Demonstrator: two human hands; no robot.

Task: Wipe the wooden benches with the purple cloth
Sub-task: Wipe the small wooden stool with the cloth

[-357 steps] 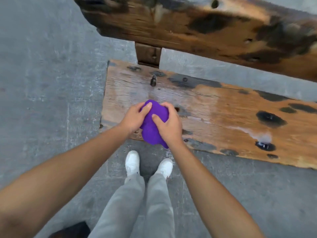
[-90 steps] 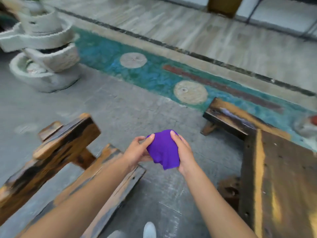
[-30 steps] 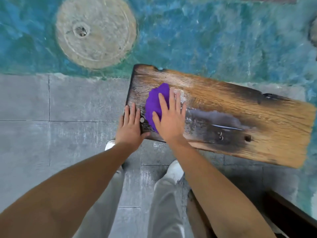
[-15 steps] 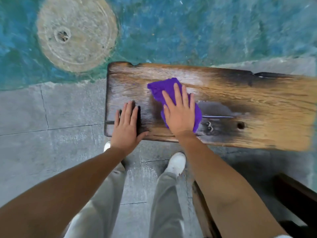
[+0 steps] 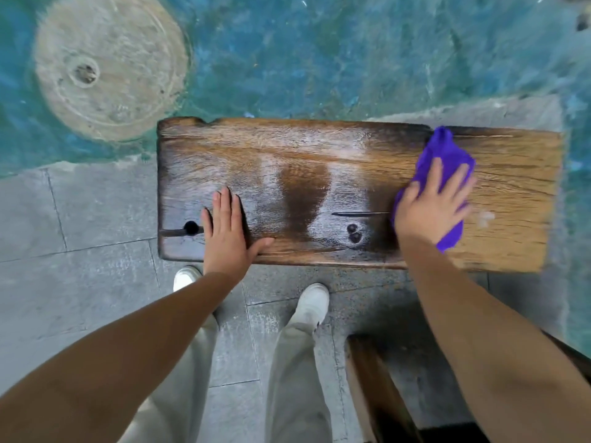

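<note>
A dark-stained wooden bench (image 5: 319,148) lies crosswise in front of me, its left part glossy and streaked. My right hand (image 5: 428,206) presses flat on the purple cloth (image 5: 444,151) on the bench's right part, fingers spread; the cloth shows above and below the hand. My left hand (image 5: 227,231) rests flat on the bench's left part near the front edge, fingers together, holding nothing.
Grey paving (image 5: 80,266) runs under my white shoes (image 5: 311,303). Behind the bench the floor is painted teal with a pale round disc (image 5: 108,65). The edge of another dark wooden bench (image 5: 374,388) sits at the lower right, close to my right leg.
My right hand has slid the cloth from the bench's left-middle to its right part. The left hand stays planted on the left part. The view has shifted right along the bench.
</note>
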